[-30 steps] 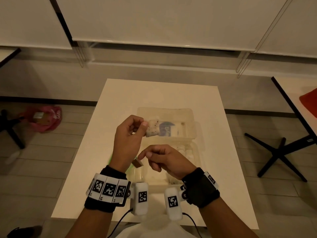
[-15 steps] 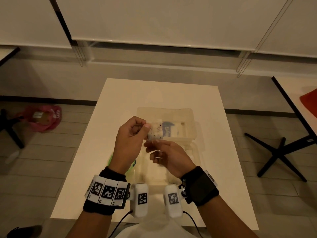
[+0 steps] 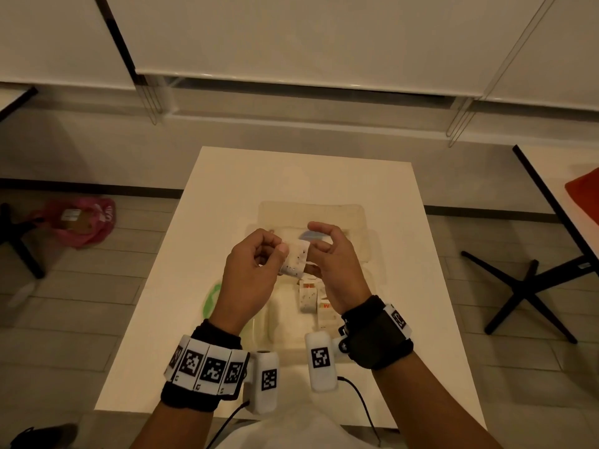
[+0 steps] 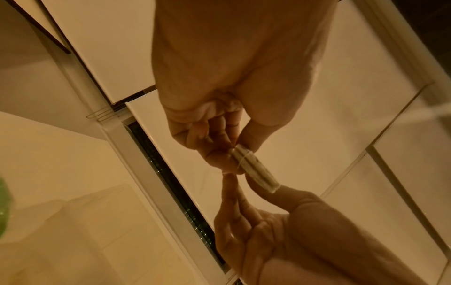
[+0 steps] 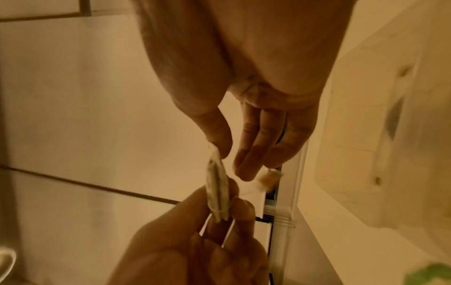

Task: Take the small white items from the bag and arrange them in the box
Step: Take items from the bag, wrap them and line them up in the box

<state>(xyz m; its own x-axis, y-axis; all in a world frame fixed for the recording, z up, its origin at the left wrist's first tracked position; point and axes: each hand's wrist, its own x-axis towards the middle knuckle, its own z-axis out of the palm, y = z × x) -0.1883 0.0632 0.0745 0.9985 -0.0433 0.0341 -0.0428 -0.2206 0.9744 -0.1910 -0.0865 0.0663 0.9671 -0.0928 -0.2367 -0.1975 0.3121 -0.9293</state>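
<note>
Box [image 3: 372,251] mid-table [image 3: 227,176]; packets [image 3: 308,294] inside (near end); bag [image 3: 212,298] left of box.
</note>
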